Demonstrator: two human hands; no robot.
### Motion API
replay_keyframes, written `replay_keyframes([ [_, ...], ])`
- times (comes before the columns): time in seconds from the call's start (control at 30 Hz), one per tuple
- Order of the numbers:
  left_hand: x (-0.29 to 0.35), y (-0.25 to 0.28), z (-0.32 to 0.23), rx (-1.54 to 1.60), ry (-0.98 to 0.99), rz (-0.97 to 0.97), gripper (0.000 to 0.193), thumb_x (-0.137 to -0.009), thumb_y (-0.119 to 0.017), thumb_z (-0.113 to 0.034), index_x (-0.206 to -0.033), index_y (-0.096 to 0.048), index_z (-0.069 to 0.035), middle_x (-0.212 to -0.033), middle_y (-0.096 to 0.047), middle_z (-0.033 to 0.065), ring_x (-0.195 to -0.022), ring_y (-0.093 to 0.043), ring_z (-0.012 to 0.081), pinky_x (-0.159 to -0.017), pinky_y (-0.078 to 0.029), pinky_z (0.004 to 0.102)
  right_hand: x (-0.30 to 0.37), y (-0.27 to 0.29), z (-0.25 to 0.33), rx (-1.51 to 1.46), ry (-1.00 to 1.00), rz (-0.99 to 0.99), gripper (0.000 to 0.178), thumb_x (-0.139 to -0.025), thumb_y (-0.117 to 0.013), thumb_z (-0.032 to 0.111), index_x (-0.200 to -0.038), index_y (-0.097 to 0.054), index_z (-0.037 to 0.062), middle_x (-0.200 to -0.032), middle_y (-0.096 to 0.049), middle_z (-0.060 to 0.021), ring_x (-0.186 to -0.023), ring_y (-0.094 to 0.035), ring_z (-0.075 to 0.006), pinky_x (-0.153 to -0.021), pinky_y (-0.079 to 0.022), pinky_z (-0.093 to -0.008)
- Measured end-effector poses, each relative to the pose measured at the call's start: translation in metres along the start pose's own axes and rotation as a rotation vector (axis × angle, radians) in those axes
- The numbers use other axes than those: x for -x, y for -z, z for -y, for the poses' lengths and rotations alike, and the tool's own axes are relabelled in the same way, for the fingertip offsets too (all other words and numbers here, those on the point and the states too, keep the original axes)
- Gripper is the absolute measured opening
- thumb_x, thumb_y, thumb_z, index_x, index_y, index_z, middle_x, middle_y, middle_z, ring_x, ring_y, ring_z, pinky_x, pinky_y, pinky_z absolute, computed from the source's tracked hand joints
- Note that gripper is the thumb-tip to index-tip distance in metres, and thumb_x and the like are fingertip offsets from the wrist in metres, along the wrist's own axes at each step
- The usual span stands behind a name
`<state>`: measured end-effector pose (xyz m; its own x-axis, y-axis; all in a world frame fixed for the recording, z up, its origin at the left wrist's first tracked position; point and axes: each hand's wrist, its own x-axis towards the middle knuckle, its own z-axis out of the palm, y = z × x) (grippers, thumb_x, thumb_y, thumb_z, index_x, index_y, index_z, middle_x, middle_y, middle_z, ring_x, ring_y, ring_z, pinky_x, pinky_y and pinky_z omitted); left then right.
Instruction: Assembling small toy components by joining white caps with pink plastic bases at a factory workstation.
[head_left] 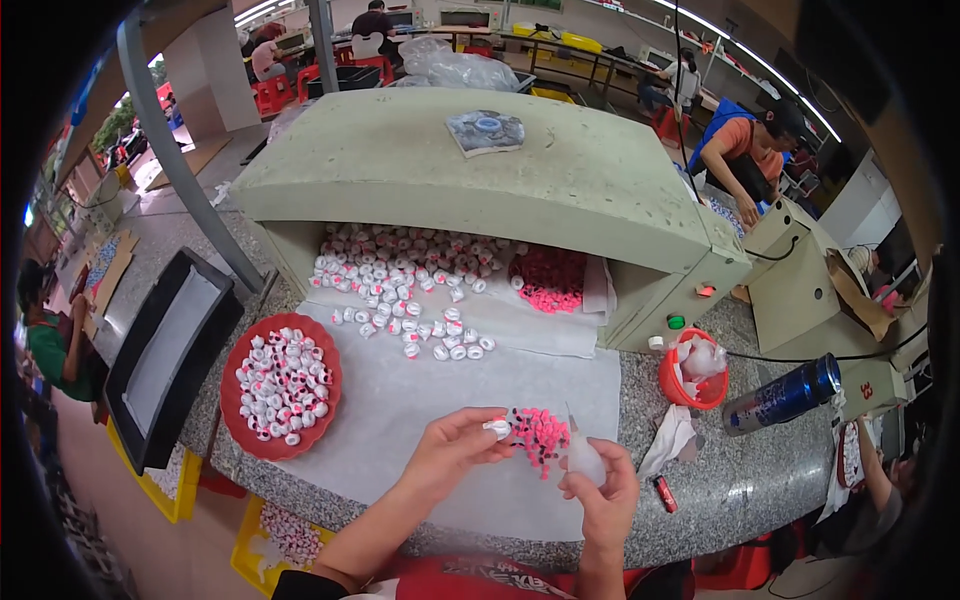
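My left hand (447, 452) pinches a small white rounded piece (497, 429) with a bit of pink on it. In my right hand (608, 497) is a translucent squeeze bottle (584, 460), its thin needle tip pointing up. Between the hands, a heap of tiny pink and black pieces (541, 433) lies on white paper (420, 490). Many more white pieces (400, 270) spread out from under a pale green metal hood (400, 150), beside a pile of pink pieces (550, 280). A red scalloped plate (236, 400) full of white pieces stands to the left.
Right of the paper are a red basket (693, 392) with crumpled plastic, a blue tumbler (782, 395), a crumpled tissue (668, 440) and a small red tube (664, 494). A black tray (130, 372) leans at the left. Yellow bins (240, 555) sit below the counter; other people work nearby.
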<state>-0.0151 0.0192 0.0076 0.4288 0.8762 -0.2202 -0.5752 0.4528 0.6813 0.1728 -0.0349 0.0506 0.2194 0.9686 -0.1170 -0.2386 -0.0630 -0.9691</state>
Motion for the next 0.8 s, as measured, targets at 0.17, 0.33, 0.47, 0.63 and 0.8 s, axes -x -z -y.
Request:
replay_keyframes([
  [0.17, -0.003, -0.022, 0.007, -0.199, -0.136, -0.020, 0.037, -0.076, -0.059, 0.005, -0.112, -0.051, 0.004, -0.104, -0.058, 0.0162, -0.088, -0.060, 0.0165, -0.074, -0.052, 0.0268, 0.012, 0.004, -0.001, 0.119, 0.189, -0.072, 0.033, -0.065, -0.063, 0.001, -0.096, -0.054, -0.0015, -0.083, -0.058, -0.0091, -0.072, -0.057, -0.0142, -0.061, -0.045, -0.0237],
  [0.33, 0.008, -0.031, 0.013, -0.597, -0.409, -0.126, 0.035, -0.073, -0.060, 0.010, -0.107, -0.053, 0.005, -0.102, -0.057, 0.0143, -0.088, -0.059, 0.0160, -0.074, -0.053, 0.0276, 0.021, -0.005, 0.000, 0.521, 0.614, -0.034, 0.027, -0.064, -0.065, 0.007, -0.089, -0.058, -0.0001, -0.078, -0.061, -0.0105, -0.061, -0.059, -0.0166, -0.054, -0.044, -0.0240],
  [0.47, 0.008, -0.032, 0.013, -0.709, -0.539, -0.155, 0.036, -0.073, -0.060, 0.012, -0.107, -0.052, 0.006, -0.099, -0.056, 0.0131, -0.090, -0.059, 0.0171, -0.076, -0.052, 0.0284, 0.019, -0.008, -0.001, 0.644, 0.740, -0.009, 0.023, -0.065, -0.064, 0.008, -0.087, -0.059, 0.0009, -0.071, -0.061, -0.0103, -0.054, -0.058, -0.0178, -0.050, -0.044, -0.0249],
  [0.63, 0.007, -0.031, 0.017, -0.560, -0.525, -0.181, 0.035, -0.073, -0.059, 0.012, -0.107, -0.050, 0.006, -0.099, -0.055, 0.0128, -0.091, -0.059, 0.0186, -0.077, -0.052, 0.0288, 0.016, -0.008, -0.005, 0.634, 0.761, -0.009, 0.021, -0.067, -0.064, 0.009, -0.085, -0.059, 0.0013, -0.066, -0.060, -0.0096, -0.050, -0.057, -0.0179, -0.048, -0.044, -0.0254],
  [0.8, 0.008, -0.030, 0.016, -0.582, -0.545, -0.150, 0.034, -0.073, -0.059, 0.013, -0.105, -0.051, 0.006, -0.101, -0.054, 0.0128, -0.091, -0.059, 0.0192, -0.077, -0.053, 0.0289, 0.015, -0.008, -0.004, 0.627, 0.739, -0.006, 0.021, -0.067, -0.064, 0.008, -0.086, -0.059, 0.0011, -0.066, -0.060, -0.0098, -0.049, -0.057, -0.0178, -0.047, -0.043, -0.0254],
])
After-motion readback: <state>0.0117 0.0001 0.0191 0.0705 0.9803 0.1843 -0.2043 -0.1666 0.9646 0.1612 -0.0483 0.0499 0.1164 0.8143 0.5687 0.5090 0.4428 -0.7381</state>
